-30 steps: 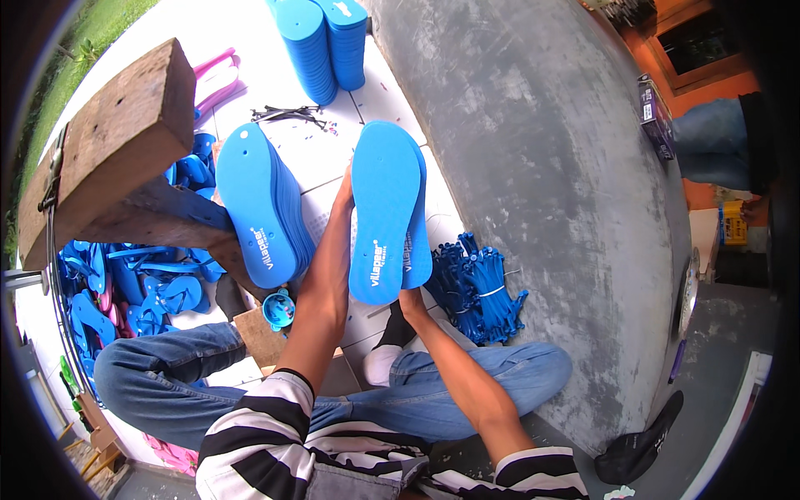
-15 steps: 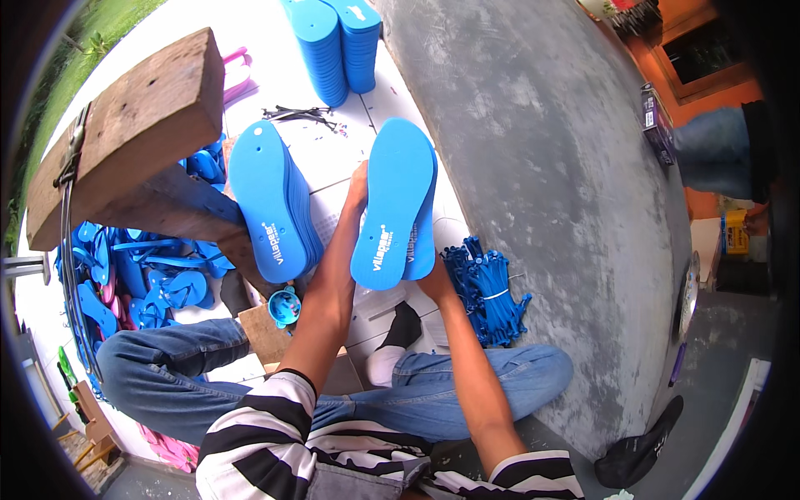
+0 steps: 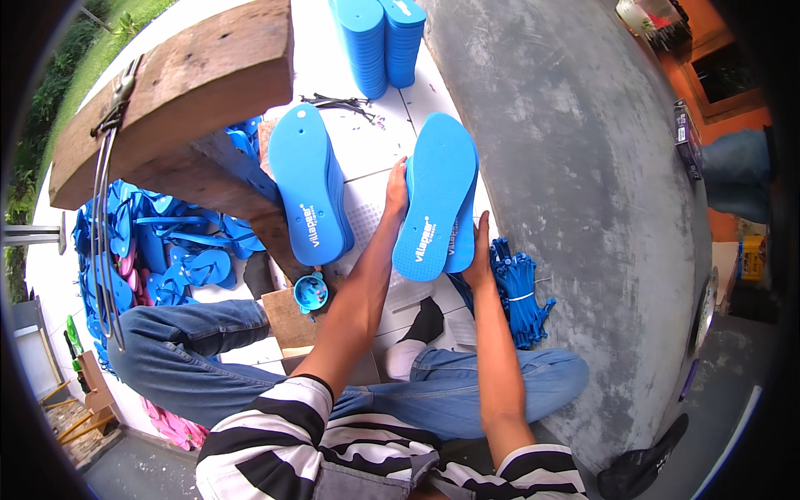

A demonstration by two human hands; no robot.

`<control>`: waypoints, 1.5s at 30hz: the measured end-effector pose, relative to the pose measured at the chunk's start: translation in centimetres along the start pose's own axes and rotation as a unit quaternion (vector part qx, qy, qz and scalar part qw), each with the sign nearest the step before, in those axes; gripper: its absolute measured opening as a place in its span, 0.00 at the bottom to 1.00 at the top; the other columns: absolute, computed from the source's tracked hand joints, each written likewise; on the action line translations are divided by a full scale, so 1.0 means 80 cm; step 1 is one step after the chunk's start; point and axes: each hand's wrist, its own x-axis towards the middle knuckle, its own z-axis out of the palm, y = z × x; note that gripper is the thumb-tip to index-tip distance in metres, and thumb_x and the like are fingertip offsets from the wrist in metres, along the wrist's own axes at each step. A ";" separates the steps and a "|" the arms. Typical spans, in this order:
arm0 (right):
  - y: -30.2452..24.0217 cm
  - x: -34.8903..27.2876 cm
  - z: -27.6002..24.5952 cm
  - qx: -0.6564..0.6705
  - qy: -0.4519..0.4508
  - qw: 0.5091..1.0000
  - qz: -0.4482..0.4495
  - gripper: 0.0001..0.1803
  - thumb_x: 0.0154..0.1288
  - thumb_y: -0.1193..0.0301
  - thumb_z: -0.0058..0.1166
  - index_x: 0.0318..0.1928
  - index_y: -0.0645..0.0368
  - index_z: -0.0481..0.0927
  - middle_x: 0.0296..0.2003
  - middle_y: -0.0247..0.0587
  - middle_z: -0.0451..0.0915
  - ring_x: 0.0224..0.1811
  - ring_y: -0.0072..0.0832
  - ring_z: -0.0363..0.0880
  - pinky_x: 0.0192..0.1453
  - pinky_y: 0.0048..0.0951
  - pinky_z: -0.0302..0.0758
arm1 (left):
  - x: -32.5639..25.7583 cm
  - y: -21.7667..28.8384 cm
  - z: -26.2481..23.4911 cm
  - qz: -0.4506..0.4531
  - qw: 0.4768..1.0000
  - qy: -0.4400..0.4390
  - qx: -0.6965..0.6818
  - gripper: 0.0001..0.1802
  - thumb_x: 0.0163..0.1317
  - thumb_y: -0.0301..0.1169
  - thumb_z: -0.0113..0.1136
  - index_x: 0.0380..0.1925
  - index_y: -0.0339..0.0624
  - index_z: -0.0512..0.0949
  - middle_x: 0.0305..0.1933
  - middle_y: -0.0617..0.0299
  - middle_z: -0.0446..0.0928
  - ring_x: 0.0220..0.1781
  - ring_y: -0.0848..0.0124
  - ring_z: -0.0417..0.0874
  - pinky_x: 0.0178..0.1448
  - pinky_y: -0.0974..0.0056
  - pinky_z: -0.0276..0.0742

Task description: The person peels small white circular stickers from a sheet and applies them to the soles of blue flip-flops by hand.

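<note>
While both hands grip it, the blue sandal sole stands nearly upright above the white tiled floor, its flat printed face turned toward the camera, with a second blue sole pressed behind it and showing along its right edge. On the sole's left edge, the left hand has its fingers closed around the rim near mid-height. On the sole's lower right edge, the right hand has its fingers clamped behind the pair, thumb along the side. Just left of the held sole, a small stack of blue soles leans against a wooden beam. Below that stack sits a small blue round container on a wooden block. Just right of the held sole lies a bundle of blue straps. Beyond the held sole, two tall stacks of blue soles stand on the floor, with dark thin pieces scattered near them. Far left of the held sole, under the beam, lies a heap of finished blue sandals. Right of the held sole spreads grey concrete.
</note>
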 end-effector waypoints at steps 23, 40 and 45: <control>-0.066 0.006 0.018 -0.064 0.013 0.997 0.032 0.48 0.74 0.35 0.27 0.77 0.61 0.50 0.75 0.50 0.56 0.77 0.40 0.54 0.78 0.40 0.53 | -0.160 -0.048 0.015 -0.134 0.893 -0.060 -0.425 0.21 0.76 0.34 0.46 0.64 0.36 0.69 0.56 0.51 0.79 0.52 0.63 0.85 0.52 0.61 0.87; 0.121 0.007 -0.082 -0.375 -0.065 0.920 -0.087 0.32 0.69 0.77 0.52 0.72 0.66 0.59 0.72 0.54 0.61 0.75 0.43 0.58 0.76 0.38 0.57 | -0.217 0.016 0.053 -0.130 0.986 0.105 0.023 0.30 0.74 0.40 0.52 0.73 0.45 0.61 0.72 0.60 0.66 0.69 0.67 0.70 0.72 0.58 0.66; 0.158 0.010 -0.153 -0.520 -0.103 0.829 -0.175 0.33 0.70 0.75 0.50 0.73 0.64 0.57 0.70 0.50 0.64 0.72 0.41 0.62 0.75 0.38 0.59 | -0.220 0.016 0.061 -0.128 0.985 0.110 -0.028 0.31 0.73 0.38 0.56 0.72 0.45 0.61 0.73 0.60 0.63 0.71 0.68 0.66 0.74 0.57 0.63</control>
